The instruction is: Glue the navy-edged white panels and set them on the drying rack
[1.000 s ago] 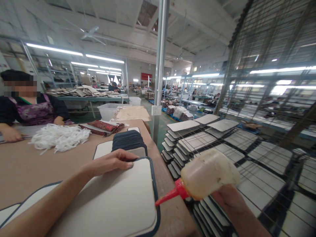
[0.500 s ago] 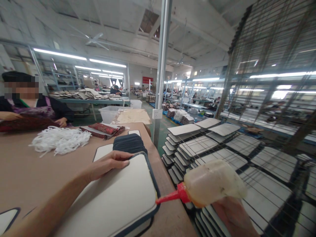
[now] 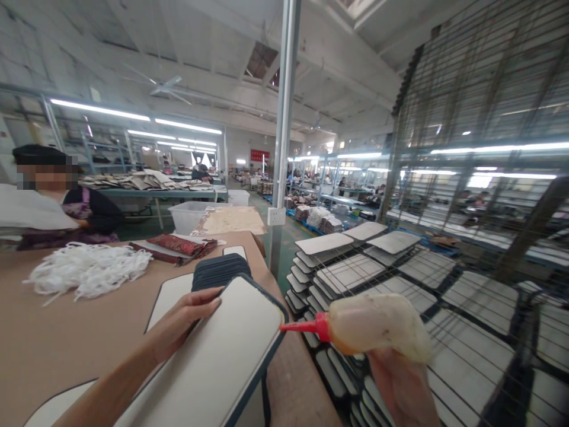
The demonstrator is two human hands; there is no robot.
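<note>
A cream panel (image 3: 213, 356) with a dark blue border is tilted over the brown table (image 3: 288, 379). My left hand (image 3: 195, 311) pinches its upper left edge between thumb and fingers. In my right hand (image 3: 400, 379) is a translucent squeeze bottle (image 3: 377, 326) with amber liquid in it. The bottle's red nozzle (image 3: 306, 327) points left, and its tip is at the panel's right corner, on the border. Behind the panel sits a stack of dark blue pieces (image 3: 222, 271).
White cords (image 3: 89, 267) and folded red patterned cloth (image 3: 178, 246) lie on the table. A person (image 3: 89, 207) handles a white sheet at the left. A metal post (image 3: 280, 178) stands past the table's edge. Wire racks (image 3: 382, 267) of cream panels fill the right.
The panel has turned and tilts more, with the nozzle now at its right corner. The view has shifted slightly. The person at the left now has a white sheet instead of red cloth.
</note>
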